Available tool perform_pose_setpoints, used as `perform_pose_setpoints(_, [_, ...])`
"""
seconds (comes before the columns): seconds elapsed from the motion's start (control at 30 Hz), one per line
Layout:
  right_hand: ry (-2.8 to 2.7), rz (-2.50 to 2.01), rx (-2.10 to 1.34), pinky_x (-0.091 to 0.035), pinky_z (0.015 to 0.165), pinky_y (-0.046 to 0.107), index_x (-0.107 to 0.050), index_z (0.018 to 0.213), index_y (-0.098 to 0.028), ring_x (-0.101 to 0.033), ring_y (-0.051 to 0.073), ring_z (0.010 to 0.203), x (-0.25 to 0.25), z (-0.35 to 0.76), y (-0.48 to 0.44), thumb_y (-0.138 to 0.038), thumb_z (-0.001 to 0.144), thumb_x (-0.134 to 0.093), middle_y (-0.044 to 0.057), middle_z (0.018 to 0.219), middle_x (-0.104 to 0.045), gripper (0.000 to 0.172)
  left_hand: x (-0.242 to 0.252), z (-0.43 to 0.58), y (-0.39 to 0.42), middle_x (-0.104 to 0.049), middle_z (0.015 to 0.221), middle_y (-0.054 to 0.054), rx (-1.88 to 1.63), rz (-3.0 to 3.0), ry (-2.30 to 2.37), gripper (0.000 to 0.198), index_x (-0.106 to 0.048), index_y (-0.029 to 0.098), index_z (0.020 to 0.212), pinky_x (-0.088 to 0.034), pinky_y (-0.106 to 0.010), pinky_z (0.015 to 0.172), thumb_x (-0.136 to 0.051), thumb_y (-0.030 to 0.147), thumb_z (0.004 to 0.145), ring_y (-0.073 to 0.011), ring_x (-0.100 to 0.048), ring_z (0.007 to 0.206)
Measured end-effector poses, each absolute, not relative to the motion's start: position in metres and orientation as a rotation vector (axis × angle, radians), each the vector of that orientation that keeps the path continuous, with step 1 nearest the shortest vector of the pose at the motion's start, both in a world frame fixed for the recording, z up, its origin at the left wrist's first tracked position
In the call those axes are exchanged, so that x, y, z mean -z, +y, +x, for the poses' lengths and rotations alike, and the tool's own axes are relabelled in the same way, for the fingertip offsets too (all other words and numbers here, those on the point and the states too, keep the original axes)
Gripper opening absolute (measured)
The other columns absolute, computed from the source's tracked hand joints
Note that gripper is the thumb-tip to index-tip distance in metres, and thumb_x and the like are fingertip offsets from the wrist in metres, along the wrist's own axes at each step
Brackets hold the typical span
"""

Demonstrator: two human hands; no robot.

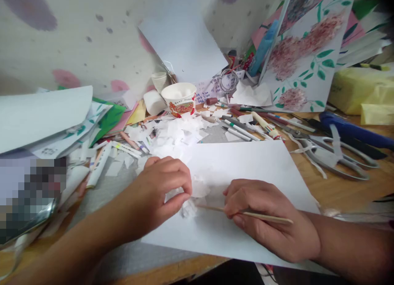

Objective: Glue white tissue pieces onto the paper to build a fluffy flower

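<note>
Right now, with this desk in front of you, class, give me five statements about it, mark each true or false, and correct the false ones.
1. The right hand holds a thin wooden stick. True.
2. The scissors lie left of the white sheet under the hands. False: the scissors lie to its right.
3. The printed bowl stands upright. True.
4. The flower picture shows green leaves. True.
5. The left hand holds the scissors. False: it is close to crumpled white paper.

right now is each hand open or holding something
Left hand: pinched shut at crumpled white paper; grip on it unclear.
Right hand: closed, holding a thin stick.
</note>
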State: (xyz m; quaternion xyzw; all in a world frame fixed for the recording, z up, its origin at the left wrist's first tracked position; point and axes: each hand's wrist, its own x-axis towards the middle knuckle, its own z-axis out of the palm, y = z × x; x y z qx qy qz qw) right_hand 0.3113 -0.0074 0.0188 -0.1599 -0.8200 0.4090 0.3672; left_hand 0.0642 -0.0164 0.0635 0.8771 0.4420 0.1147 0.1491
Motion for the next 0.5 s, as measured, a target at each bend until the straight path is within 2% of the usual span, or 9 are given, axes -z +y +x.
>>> perform_pose_setpoints(0.17, [-2.086,-0.426,-1.057,-0.050,0.072,0.033,-0.060,0.085,-0.014,-0.056,0.015,0.066,-0.018,0.314,-0.009,-0.006,0.084,-0.048,0.003,0.068,-0.058,0.014,-0.059,0.064,-0.014,-0.064,0.090,0.005,-0.230,2.566,1.226,0.014,-0.060,0.023,0.081,-0.024,-0.036,0.081,-0.051,0.014,0.088,-0.0154,-0.055,0.087])
perform_pose_setpoints(0.33, [-1.946,-0.538,-1.081,-0.050,0.078,0.036,-0.060,0.089,-0.020,-0.062,0.017,0.072,-0.023,0.320,-0.012,-0.010,0.086,-0.049,0.001,0.073,-0.063,0.016,-0.054,0.064,-0.015,-0.062,0.089,0.006,-0.192,2.574,1.208,0.015,-0.060,0.023,0.081,-0.021,-0.036,0.081,-0.052,0.012,0.087,-0.0154,-0.055,0.087])
perform_pose_setpoints(0.5, [-1.931,-0.586,-1.042,-0.049,0.071,0.030,-0.060,0.089,-0.022,-0.063,0.017,0.079,-0.032,0.322,-0.009,-0.012,0.088,-0.051,0.000,0.075,-0.063,0.014,-0.054,0.065,-0.015,-0.061,0.090,0.005,-0.174,2.591,1.193,0.016,-0.060,0.022,0.078,-0.021,-0.037,0.080,-0.051,0.014,0.088,-0.0159,-0.055,0.086])
